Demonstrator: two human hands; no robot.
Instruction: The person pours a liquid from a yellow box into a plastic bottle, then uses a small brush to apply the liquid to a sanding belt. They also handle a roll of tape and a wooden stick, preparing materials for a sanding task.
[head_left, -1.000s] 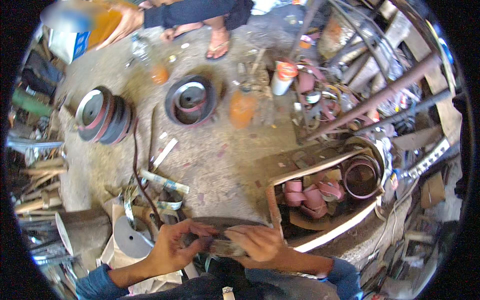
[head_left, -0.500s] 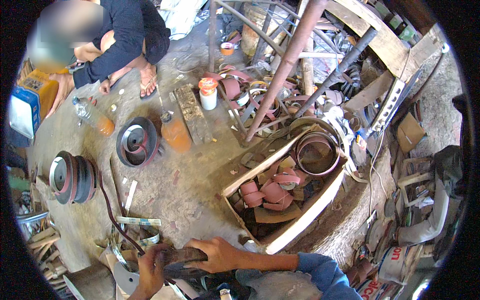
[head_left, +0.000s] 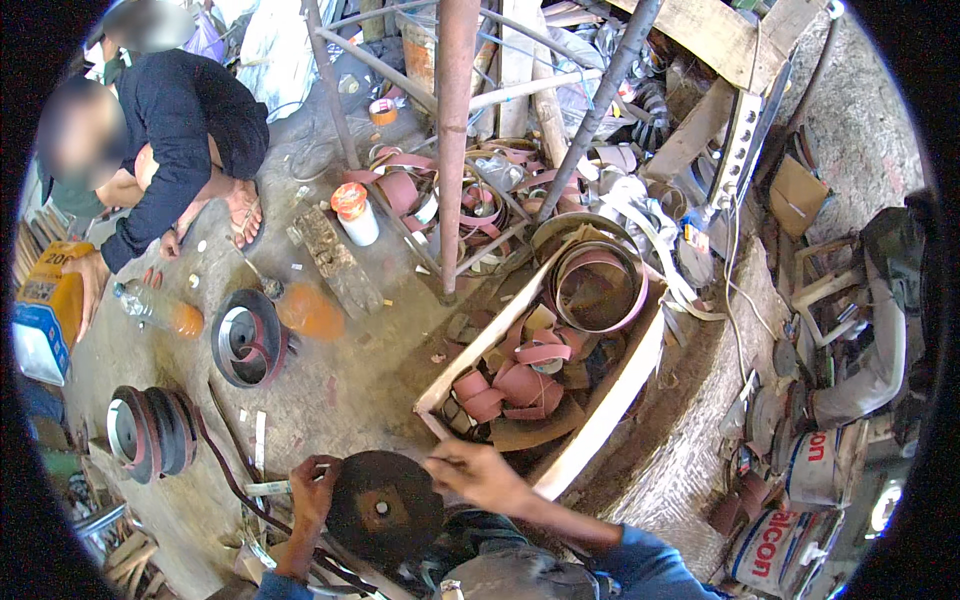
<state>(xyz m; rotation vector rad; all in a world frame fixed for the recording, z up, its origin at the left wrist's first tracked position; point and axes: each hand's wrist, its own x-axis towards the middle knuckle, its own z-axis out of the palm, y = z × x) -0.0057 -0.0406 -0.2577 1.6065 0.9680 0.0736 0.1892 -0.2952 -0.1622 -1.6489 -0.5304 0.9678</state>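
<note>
A dark round wheel [head_left: 362, 515] faces up in front of me, with a square brownish patch around a small central hole. At its left rim is my left hand [head_left: 312, 490], fingers closed on the edge. My right hand [head_left: 478, 474] comes from the right, with fingers bent and pressed against the upper right rim. A long dark brown strip [head_left: 226, 468] runs from the black wheels at the left down beneath my left hand. Just beyond my right hand stands a wooden box [head_left: 612, 412] with rolls of reddish abrasive strip [head_left: 527, 390].
Black wheels [head_left: 170, 435] and a wheel wrapped in reddish strip [head_left: 250, 340] stand at the left. Nearby are orange-liquid bottles [head_left: 312, 310] and a white jar [head_left: 356, 215]. Another person [head_left: 190, 130] squats at far left. A metal frame [head_left: 455, 150] rises over scrap strips.
The wheel, seen nearly edge-on before, has been turned so its flat face shows. My right hand has moved to its upper right rim. The view has shifted, with another person's head now visible.
</note>
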